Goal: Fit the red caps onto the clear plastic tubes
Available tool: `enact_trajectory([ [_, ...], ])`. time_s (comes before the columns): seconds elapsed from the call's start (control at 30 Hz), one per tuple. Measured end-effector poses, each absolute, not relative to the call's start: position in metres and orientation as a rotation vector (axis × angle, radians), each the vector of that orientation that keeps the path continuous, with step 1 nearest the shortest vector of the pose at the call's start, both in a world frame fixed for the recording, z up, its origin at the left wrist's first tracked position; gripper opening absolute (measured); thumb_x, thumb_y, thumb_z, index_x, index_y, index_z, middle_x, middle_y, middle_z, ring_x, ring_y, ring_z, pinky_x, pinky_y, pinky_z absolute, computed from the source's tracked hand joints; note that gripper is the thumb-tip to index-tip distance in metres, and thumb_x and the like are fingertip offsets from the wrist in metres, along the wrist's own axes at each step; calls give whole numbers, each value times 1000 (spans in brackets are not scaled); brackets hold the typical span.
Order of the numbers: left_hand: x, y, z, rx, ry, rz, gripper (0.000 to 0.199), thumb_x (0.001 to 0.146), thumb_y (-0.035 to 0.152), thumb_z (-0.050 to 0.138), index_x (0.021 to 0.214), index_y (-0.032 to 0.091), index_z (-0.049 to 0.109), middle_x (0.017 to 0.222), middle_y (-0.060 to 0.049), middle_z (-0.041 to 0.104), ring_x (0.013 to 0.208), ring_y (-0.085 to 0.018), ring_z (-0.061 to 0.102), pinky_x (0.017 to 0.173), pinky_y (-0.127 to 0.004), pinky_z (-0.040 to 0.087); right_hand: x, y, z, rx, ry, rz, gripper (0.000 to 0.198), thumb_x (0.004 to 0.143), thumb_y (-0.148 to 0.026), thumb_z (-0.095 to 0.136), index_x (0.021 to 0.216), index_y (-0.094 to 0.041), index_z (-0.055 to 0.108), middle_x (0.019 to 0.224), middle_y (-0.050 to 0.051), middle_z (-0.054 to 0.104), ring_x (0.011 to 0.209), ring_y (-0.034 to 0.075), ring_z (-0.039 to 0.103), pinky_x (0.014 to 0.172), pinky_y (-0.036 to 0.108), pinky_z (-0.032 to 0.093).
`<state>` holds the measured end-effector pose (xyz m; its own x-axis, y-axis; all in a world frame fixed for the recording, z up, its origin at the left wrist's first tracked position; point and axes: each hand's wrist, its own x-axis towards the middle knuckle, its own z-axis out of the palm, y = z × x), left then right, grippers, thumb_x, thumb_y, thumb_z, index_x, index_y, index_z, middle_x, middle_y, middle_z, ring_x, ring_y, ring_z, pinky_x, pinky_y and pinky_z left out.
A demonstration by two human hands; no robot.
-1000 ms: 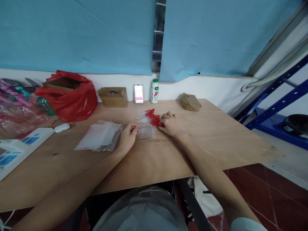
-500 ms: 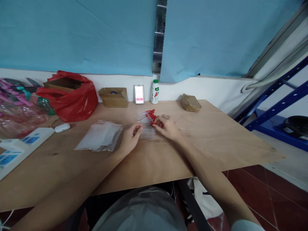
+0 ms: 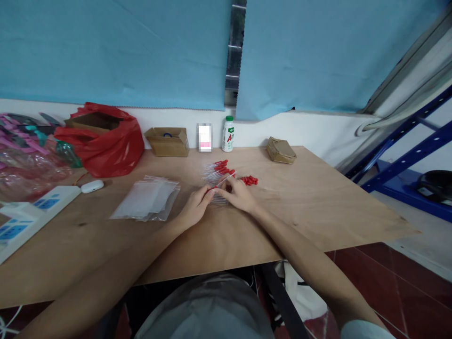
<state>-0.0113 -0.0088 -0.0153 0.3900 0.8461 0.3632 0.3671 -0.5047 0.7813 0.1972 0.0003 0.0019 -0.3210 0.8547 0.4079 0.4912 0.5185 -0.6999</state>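
Observation:
My left hand [image 3: 195, 207] is closed, its thumb and fingertips pinched on a thin clear tube [image 3: 226, 178] that slants up to the right. A small red cap [image 3: 213, 187] shows at the near end of that tube, where both hands' fingertips meet. My right hand [image 3: 241, 195] is curled in against the left one, its thumb and fingers at the red cap. Beyond my fingers lie several clear tubes with red caps [image 3: 221, 165] in a pile. Bare clear tubes [image 3: 219, 200] lie partly hidden under my hands. Loose red caps [image 3: 250, 180] sit in a heap right of my right hand.
Flat clear zip bags [image 3: 146, 200] lie left of my left hand. A white bottle [image 3: 228, 134], an open cardboard box [image 3: 167, 142] and a small brown packet [image 3: 281, 150] stand along the wall. Further left are a red bag [image 3: 120, 150] and a power strip [image 3: 45, 202].
My right hand has moved left from the loose red caps to meet my left hand, uncovering the heap. A red cap now shows between the fingertips.

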Motion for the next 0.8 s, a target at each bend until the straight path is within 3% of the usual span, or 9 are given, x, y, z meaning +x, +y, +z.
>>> enact_trajectory([
  [0.07, -12, -7, -16, 2011, 1090, 1096, 40, 108, 47, 38, 80, 23, 51, 71, 2, 57, 68, -16, 54, 68, -29, 39, 199, -1, 4, -1193, -1909, 454, 45, 101, -57, 61, 124, -19, 58, 99, 6, 72, 82, 21, 67, 76, 34, 51],
  [0.17, -13, -5, -16, 1993, 1204, 1164, 42, 108, 47, 38, 76, 22, 50, 69, 2, 57, 65, -15, 53, 65, -29, 37, 200, -9, 14, -1233, -1898, 111, 52, 105, -50, 55, 147, -19, 46, 131, 17, 65, 113, 30, 65, 91, 42, 52],
  [0.27, -14, -6, -13, 2030, 1238, 1173, 44, 107, 47, 40, 71, 22, 49, 65, 2, 55, 62, -15, 50, 63, -29, 36, 198, -16, 23, -1154, -2128, -270, 41, 108, -36, 49, 147, -22, 50, 148, 19, 56, 134, 36, 50, 107, 52, 43],
  [0.37, -13, -10, -7, 2040, 1144, 1137, 47, 106, 48, 40, 68, 22, 48, 62, 2, 51, 60, -15, 47, 63, -30, 36, 195, -15, 21, -1033, -2417, -454, 26, 109, -25, 45, 127, -19, 62, 132, 17, 67, 122, 34, 54, 106, 51, 38],
  [0.5, -14, -13, -1, 1966, 1068, 1077, 52, 106, 51, 42, 63, 22, 44, 58, 2, 45, 56, -15, 44, 60, -30, 34, 196, -5, 7, -936, -2605, -435, 25, 110, -18, 38, 105, -15, 62, 96, 12, 72, 88, 26, 60, 87, 40, 39],
  [0.8, -17, -20, 8, 1881, 1086, 1006, 57, 105, 55, 45, 59, 22, 45, 54, 2, 45, 53, -14, 42, 59, -31, 32, 211, 2, -1, -809, -2600, -405, 22, 110, -18, 39, 103, -16, 59, 93, 10, 71, 80, 23, 57, 83, 36, 36],
])
